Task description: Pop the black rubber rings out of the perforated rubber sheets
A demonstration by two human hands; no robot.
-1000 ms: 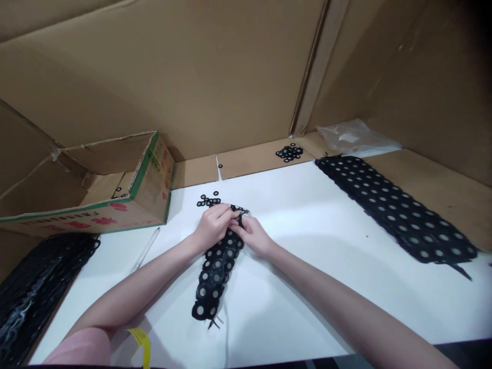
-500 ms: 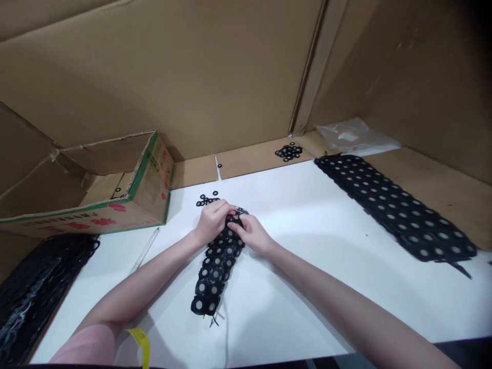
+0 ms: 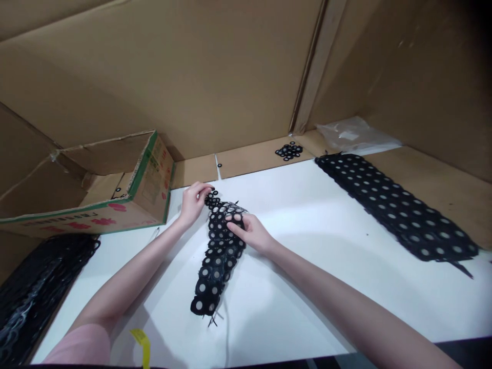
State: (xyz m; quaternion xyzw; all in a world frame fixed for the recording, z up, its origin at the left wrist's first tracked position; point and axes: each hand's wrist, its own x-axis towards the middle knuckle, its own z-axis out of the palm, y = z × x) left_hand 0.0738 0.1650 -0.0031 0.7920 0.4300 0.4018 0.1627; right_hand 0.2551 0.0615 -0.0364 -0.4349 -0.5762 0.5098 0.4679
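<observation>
A black strip of joined rings with pale round centres lies on the white table top, frayed threads at its near end. My right hand grips its upper right edge between thumb and fingers. Beyond the strip's far end is a small pile of loose black rings. My left hand is at this pile, its thumb and fingertips pinched together at the rings; whatever is between them is too small to make out.
An open cardboard box stands at the left, with a black bundle before it. A longer black ringed piece lies right. More rings and a plastic bag are at the back. Yellow tape hangs near the front.
My left hand has left the strip and moved up and left to the loose rings. My right hand has stayed on the strip, whose upper part is now uncovered.
</observation>
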